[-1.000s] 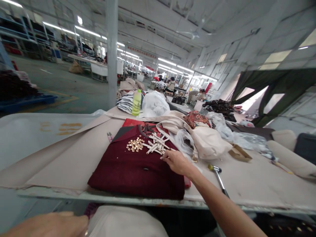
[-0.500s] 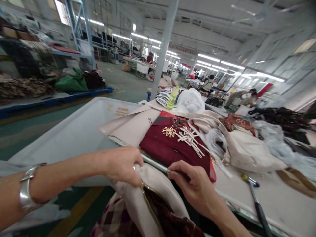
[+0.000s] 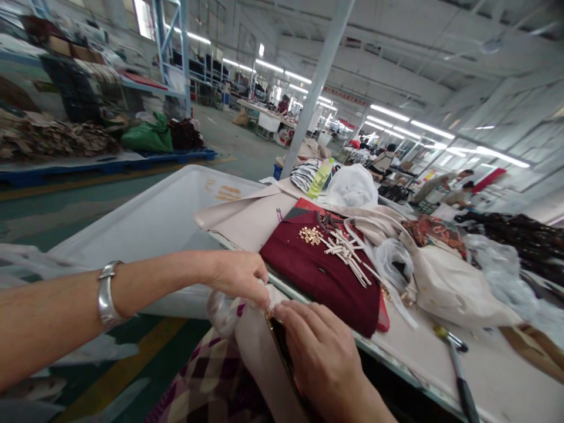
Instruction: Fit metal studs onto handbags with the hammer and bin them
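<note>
A cream bag [image 3: 259, 352] with a dark zipped opening rests in my lap over plaid cloth [image 3: 207, 382]. My left hand [image 3: 240, 276], a silver bangle on its wrist, pinches the bag's top edge at the table's front. My right hand [image 3: 317, 346] lies closed over the bag's opening beside it, fingertips meeting the left hand's. Just beyond, a dark red cloth [image 3: 326, 270] on the table carries a heap of gold studs [image 3: 311, 235] and several cream strips [image 3: 348, 252].
A hammer [image 3: 453, 352] lies on the table at the right. Cream bags [image 3: 453, 288], plastic wraps and a green bottle [image 3: 320, 178] crowd the back. A white tub [image 3: 154, 217] stands to the left. Other people work at far tables.
My right hand left the cream strips and came down to the bag in my lap. My left hand rose to grip the bag's edge; the view turned left.
</note>
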`<state>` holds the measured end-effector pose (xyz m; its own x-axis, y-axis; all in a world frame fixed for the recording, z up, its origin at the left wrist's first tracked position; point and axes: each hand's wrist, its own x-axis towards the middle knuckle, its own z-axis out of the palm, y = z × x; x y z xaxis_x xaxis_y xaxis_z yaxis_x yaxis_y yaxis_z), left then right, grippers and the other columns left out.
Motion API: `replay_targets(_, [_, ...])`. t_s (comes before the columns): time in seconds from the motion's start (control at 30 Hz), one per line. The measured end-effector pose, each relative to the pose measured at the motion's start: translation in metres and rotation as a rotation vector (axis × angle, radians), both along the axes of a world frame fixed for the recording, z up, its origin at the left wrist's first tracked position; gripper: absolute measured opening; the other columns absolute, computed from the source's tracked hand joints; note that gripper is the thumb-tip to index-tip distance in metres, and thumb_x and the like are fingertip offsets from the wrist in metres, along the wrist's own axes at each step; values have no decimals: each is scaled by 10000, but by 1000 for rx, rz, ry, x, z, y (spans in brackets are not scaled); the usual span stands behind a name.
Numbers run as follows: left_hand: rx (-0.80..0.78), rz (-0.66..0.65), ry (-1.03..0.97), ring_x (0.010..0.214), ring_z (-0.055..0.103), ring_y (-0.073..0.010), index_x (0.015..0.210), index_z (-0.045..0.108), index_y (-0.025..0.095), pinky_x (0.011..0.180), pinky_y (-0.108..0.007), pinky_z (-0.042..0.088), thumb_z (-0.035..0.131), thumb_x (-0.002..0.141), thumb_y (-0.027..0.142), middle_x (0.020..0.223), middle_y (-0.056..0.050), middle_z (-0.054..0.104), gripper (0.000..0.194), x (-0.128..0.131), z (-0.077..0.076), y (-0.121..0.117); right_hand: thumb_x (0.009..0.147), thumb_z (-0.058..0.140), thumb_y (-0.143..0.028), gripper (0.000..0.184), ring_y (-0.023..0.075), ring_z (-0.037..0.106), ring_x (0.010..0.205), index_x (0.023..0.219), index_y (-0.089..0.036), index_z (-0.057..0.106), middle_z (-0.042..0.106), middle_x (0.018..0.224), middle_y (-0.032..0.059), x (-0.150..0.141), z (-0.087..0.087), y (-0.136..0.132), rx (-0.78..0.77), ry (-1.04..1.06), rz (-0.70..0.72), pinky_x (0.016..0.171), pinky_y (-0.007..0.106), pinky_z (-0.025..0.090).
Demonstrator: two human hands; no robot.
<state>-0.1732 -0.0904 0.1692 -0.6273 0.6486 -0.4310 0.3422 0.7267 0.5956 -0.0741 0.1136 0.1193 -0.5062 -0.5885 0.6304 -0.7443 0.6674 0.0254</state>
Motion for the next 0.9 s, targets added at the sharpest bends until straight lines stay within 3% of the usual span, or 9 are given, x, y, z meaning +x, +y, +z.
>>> replay_targets(0.23, [-9,37,60,549,424,-129,644,617,185,480,-262,270,609,609,431,538,46,473,248,6,-2,3,1061,286,-176,388,215,639,816,1128,-97,659,741,990,102,5,4,-3,134,70,-2,716,356,477])
replay_targets(0.5, [-37,41,86,507,393,-120,607,569,190,462,-262,245,634,618,413,509,60,445,233,9,2,4,1071,260,-181,415,209,621,822,1101,-107,667,727,968,90,6,6,-6,135,65,-20,732,359,443])
replay_targets(0.63, [36,52,68,512,369,-114,583,548,191,470,-264,219,667,610,381,501,66,431,227,7,-4,2,1077,229,-192,446,201,612,760,1058,-115,668,716,909,85,7,3,-6,152,23,-9,677,349,424])
replay_targets(0.73, [91,120,3,526,371,-114,603,584,187,474,-257,212,676,588,392,521,62,432,225,3,-10,-3,1064,265,-167,385,189,597,731,1060,-129,648,711,907,77,10,-5,3,116,33,-49,664,332,427])
replay_targets(0.9, [176,208,-37,635,460,-151,673,615,167,552,-241,320,619,599,489,627,20,501,330,-17,-20,-20,1048,331,-162,279,180,614,764,1044,-158,610,703,924,61,16,-19,36,65,-47,-153,668,297,443])
